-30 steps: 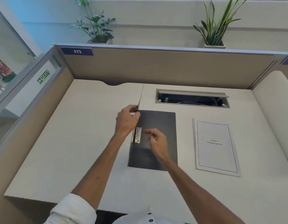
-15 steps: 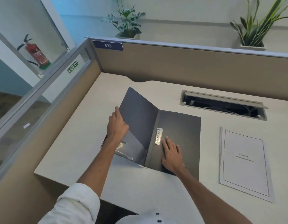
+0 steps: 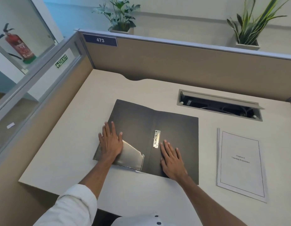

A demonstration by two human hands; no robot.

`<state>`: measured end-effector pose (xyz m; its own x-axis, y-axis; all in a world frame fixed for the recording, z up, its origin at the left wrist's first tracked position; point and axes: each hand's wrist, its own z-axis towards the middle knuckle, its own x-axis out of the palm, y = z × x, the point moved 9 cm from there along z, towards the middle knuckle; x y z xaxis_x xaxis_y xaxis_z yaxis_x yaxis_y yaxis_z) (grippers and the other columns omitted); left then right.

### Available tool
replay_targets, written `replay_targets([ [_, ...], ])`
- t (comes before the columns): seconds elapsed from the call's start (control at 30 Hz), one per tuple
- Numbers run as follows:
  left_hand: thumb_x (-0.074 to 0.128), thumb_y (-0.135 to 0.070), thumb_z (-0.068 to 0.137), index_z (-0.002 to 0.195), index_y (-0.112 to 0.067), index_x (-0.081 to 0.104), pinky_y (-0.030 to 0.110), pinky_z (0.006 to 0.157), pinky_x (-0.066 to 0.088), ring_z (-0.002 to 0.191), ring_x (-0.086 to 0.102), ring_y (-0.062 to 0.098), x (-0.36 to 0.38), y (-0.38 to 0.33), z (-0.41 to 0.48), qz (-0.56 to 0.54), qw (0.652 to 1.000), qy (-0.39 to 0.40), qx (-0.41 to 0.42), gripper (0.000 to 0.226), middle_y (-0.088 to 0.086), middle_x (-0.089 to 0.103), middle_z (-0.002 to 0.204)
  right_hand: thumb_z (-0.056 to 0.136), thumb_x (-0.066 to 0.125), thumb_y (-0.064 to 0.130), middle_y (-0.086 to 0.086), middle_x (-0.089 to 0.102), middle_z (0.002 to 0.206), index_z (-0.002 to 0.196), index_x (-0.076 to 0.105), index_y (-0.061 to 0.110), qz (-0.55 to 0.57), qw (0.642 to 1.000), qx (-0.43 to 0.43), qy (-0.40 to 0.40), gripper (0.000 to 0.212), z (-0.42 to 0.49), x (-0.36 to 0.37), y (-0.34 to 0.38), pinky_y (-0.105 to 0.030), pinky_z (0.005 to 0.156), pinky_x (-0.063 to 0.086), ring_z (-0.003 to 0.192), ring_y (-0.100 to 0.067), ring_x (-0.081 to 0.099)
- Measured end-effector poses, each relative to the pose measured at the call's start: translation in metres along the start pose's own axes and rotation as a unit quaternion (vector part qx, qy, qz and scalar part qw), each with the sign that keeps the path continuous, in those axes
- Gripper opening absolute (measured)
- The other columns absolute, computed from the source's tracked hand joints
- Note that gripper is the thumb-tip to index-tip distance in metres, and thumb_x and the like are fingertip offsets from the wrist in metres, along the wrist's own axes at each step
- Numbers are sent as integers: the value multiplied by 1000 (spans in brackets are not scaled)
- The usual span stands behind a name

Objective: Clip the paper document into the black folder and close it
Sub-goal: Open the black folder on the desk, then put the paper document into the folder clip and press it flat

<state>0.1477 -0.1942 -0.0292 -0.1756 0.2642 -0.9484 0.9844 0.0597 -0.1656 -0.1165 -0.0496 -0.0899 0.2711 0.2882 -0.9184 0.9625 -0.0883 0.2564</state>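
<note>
White sleeve (image 3: 72, 204) at lower left of frame. Left hand (image 3: 111, 142) flat, fingers straight, pressing left cover of black folder (image 3: 177, 128); grips nothing. Right hand (image 3: 172, 159) flat on right cover, just below metal clip (image 3: 156, 138); holds nothing. Folder spread open on desk (image 3: 68, 152), frame centre. Paper document (image 3: 241, 163) lies right of folder, apart. Cable hatch (image 3: 219, 105) beyond, partition (image 3: 174, 62) above.

The folder (image 3: 177, 128) is laid open on the desk (image 3: 72, 147). The left hand (image 3: 111, 142) is spread flat across its left edge, the pocket (image 3: 133, 158) lying just right of and nearer than the fingers. The right hand (image 3: 171, 159) is laid on the right cover, the clip (image 3: 157, 138) just left of its fingertips. The document (image 3: 241, 163) is placed well right of them.
</note>
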Motion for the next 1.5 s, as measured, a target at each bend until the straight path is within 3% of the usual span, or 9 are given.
replay_targets([
  [0.27,30,-43,120,177,-3,-2,53,144,6,177,-7,33,22,-18,-5,-18,1000,21,16,77,17,-9,187,116,25,36,7,-18,184,177,-8,27,-2,1000,8,3,71,0,1,-1,-47,142,2,174,-14,-8],
  [0.4,36,-41,119,178,-5,-3,48,145,4,177,-9,30,27,-63,-6,-18,991,27,127,79,13,-11,187,117,29,39,7,-13,185,178,-2,27,30,999,21,2,69,2,-9,-8,-47,142,0,175,-14,-6],
  [0.5,42,-42,118,178,-8,-7,46,145,0,176,-13,25,43,-108,-13,-14,967,101,235,85,9,-14,187,118,27,41,7,-8,186,178,1,26,38,997,57,-21,67,2,-25,-26,-47,142,0,175,-13,-5],
  [0.6,49,-42,117,177,-11,-11,47,145,-1,176,-15,23,59,-138,-22,1,944,163,287,90,5,-17,187,118,26,44,3,-11,186,178,-3,24,36,995,96,-12,70,3,-35,-48,-50,142,2,175,-17,-6],
  [0.83,47,-42,117,177,-12,-14,48,145,-5,175,-20,25,75,-147,-23,42,940,201,272,91,5,-22,186,118,26,49,2,-19,184,177,-11,23,62,990,117,45,74,3,-30,-72,-55,141,1,174,-19,-12],
  [1.17,48,-55,114,177,-17,-13,50,145,0,176,-15,22,75,-144,-19,20,942,215,259,96,4,-22,186,119,22,46,1,-24,183,176,-15,22,63,989,120,51,72,4,-24,-71,-58,140,-1,173,-20,-16],
  [1.3,46,-50,116,179,-18,-4,52,145,1,177,-10,21,65,-141,-16,-70,934,239,258,86,1,-11,188,119,21,46,1,-24,183,176,-15,22,58,990,118,52,71,4,-23,-72,-58,140,-1,173,-20,-17],
  [1.5,42,-35,121,175,-26,33,55,143,13,176,17,21,53,-144,-26,-82,927,195,311,56,-7,23,185,119,19,46,1,-24,183,176,-15,22,56,990,118,50,71,3,-23,-72,-58,140,-1,173,-20,-17],
])
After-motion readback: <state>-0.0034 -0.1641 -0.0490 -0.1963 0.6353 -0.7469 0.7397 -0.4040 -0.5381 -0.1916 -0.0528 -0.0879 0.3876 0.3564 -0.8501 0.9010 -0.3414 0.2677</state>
